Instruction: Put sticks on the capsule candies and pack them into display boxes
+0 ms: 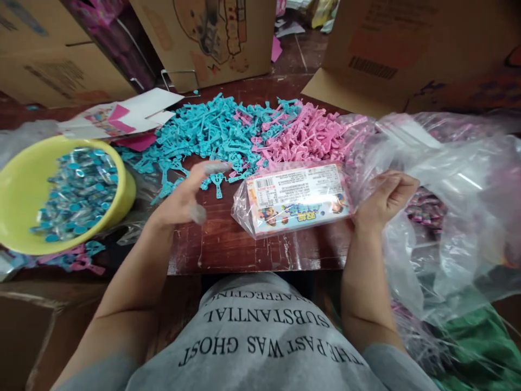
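My right hand (386,200) grips the right end of a clear plastic packet (293,199) with a printed cartoon card inside, held just above the dark wooden table (228,244). My left hand (188,195) hovers open to the left of the packet, fingers spread and blurred, with grey caps on the fingertips, holding nothing. Just beyond it lies a heap of small blue plastic toy pieces (211,133), and beside that a heap of pink ones (303,136).
A yellow bowl (24,190) of small blue wrapped items sits at the left. Large clear plastic bags (451,201) with pink pieces lie at the right. Cardboard boxes (407,49) stand behind the table, printed cards (122,117) at the back left.
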`<state>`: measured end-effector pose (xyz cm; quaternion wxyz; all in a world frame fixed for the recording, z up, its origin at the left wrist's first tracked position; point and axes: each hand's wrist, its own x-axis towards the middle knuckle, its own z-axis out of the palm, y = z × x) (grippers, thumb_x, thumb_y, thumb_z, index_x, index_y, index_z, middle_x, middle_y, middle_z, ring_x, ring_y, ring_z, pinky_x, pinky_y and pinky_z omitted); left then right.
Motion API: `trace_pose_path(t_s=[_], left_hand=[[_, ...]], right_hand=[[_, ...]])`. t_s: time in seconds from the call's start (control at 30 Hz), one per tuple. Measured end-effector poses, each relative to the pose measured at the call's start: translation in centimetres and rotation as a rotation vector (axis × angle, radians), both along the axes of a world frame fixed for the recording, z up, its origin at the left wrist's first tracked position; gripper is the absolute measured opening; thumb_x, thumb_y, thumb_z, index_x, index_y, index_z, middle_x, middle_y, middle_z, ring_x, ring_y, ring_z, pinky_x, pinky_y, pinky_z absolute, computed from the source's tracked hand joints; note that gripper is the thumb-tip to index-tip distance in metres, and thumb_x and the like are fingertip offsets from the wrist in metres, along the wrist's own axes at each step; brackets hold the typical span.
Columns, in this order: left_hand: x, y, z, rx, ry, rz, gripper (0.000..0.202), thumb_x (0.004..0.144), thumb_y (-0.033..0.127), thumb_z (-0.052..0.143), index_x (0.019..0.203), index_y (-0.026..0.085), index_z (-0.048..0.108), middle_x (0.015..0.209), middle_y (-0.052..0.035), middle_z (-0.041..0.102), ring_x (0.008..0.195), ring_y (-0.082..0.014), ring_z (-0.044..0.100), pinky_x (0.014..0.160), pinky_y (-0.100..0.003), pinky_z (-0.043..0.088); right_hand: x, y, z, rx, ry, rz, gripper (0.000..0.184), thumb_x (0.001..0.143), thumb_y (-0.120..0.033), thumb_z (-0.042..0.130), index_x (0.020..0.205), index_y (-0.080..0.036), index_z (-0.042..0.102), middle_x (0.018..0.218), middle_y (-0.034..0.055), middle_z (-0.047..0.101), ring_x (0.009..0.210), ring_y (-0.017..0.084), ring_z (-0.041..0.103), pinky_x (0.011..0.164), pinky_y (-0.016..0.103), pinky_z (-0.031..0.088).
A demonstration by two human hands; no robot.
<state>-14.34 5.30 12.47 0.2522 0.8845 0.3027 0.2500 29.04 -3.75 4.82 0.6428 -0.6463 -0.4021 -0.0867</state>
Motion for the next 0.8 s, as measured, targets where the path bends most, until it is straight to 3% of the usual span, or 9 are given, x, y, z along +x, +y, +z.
trace_pose_path(t_s=[0.07, 0.17, 0.23, 0.3, 0.43, 0.53, 0.63, 0.73, 0.8], left_hand=[[1.1, -0.8, 1.5, -0.028, 0.091, -0.218, 0.104, 0.071, 0.104, 0.056, 0.147, 0.033, 0.062, 0.165, -0.0129, 0.054, 0.156, -0.0385, 0.044, 0.131, -0.06, 0.034], [2.1, -1.0, 2.2, -0.016, 0.18, -0.323, 0.074, 0.065, 0.085, 0.084, 0.121, 0.038, 0.078, 0.17, -0.0052, 0.05, 0.161, -0.0392, 0.035, 0.134, -0.062, 0.024], [2.3, -0.8, 2.2, -0.007, 0.175, -0.332, 0.061, 0.064, 0.077, 0.091, 0.107, 0.035, 0.081, 0.168, -0.0032, 0.053, 0.161, -0.0391, 0.036, 0.134, -0.061, 0.025], [2.3, -0.6, 2.4, 0.01, 0.106, -0.306, 0.058, 0.068, 0.075, 0.091, 0.106, 0.032, 0.08, 0.162, -0.0055, 0.059, 0.158, -0.0383, 0.041, 0.132, -0.06, 0.03], [4.6, -0.5, 5.0, 0.097, -0.109, -0.263, 0.061, 0.087, 0.069, 0.08, 0.129, 0.025, 0.071, 0.147, -0.0142, 0.068, 0.145, -0.0344, 0.057, 0.125, -0.054, 0.044], [9.8, -0.7, 7.8, 0.061, -0.046, -0.331, 0.07, 0.088, 0.063, 0.082, 0.142, 0.022, 0.063, 0.145, -0.0142, 0.068, 0.139, -0.0349, 0.062, 0.12, -0.05, 0.048], [17.2, -0.9, 9.4, -0.027, 0.132, -0.43, 0.074, 0.086, 0.05, 0.084, 0.148, 0.019, 0.057, 0.141, -0.0139, 0.07, 0.131, -0.0362, 0.066, 0.114, -0.048, 0.051], [23.5, -1.1, 9.1, -0.154, 0.425, -0.509, 0.074, 0.084, 0.036, 0.082, 0.149, 0.013, 0.055, 0.129, -0.016, 0.075, 0.112, -0.0326, 0.073, 0.1, -0.041, 0.055], [25.4, -1.1, 8.4, -0.183, 0.603, -0.52, 0.072, 0.081, 0.028, 0.082, 0.147, 0.011, 0.057, 0.125, -0.0163, 0.077, 0.106, -0.0308, 0.073, 0.094, -0.038, 0.056]], right_hand=[[0.1, 0.2, 0.0, 0.11, 0.023, 0.041, 0.035, 0.104, -0.06, 0.05, 0.089, -0.03, 0.043, 0.09, 0.0075, 0.056, 0.091, 0.029, 0.06, 0.094, 0.049, 0.051], [0.5, 0.5, -0.5, 0.279, 0.054, 0.121, 0.039, 0.104, -0.06, 0.059, 0.086, -0.027, 0.049, 0.085, 0.0018, 0.055, 0.082, 0.021, 0.058, 0.085, 0.042, 0.05], [0.9, 0.7, -0.9, 0.322, 0.063, 0.146, 0.039, 0.105, -0.059, 0.059, 0.086, -0.025, 0.05, 0.085, -0.0009, 0.054, 0.075, 0.016, 0.056, 0.076, 0.036, 0.048], [1.2, 0.6, -1.1, 0.336, 0.077, 0.187, 0.039, 0.104, -0.059, 0.059, 0.087, -0.025, 0.051, 0.086, -0.0023, 0.056, 0.067, 0.013, 0.053, 0.068, 0.032, 0.045], [1.3, -0.4, -0.5, 0.311, 0.081, 0.337, 0.04, 0.098, -0.057, 0.068, 0.08, -0.023, 0.057, 0.076, -0.0015, 0.06, 0.067, 0.015, 0.058, 0.069, 0.033, 0.046], [1.1, -1.3, 0.5, 0.26, 0.089, 0.461, 0.038, 0.091, -0.05, 0.075, 0.072, -0.021, 0.061, 0.072, 0.0018, 0.064, 0.071, 0.018, 0.061, 0.075, 0.036, 0.049], [1.3, -1.6, 1.3, 0.248, 0.133, 0.553, 0.037, 0.087, -0.05, 0.077, 0.07, -0.021, 0.061, 0.072, 0.0025, 0.065, 0.07, 0.018, 0.06, 0.075, 0.036, 0.049], [2.1, -1.6, 1.5, 0.312, 0.209, 0.59, 0.037, 0.088, -0.05, 0.074, 0.07, -0.023, 0.056, 0.07, 0.0, 0.061, 0.07, 0.017, 0.059, 0.076, 0.035, 0.05], [2.9, -1.6, 1.3, 0.373, 0.264, 0.593, 0.039, 0.089, -0.05, 0.072, 0.069, -0.023, 0.052, 0.07, -0.0017, 0.059, 0.069, 0.015, 0.057, 0.077, 0.034, 0.05]])
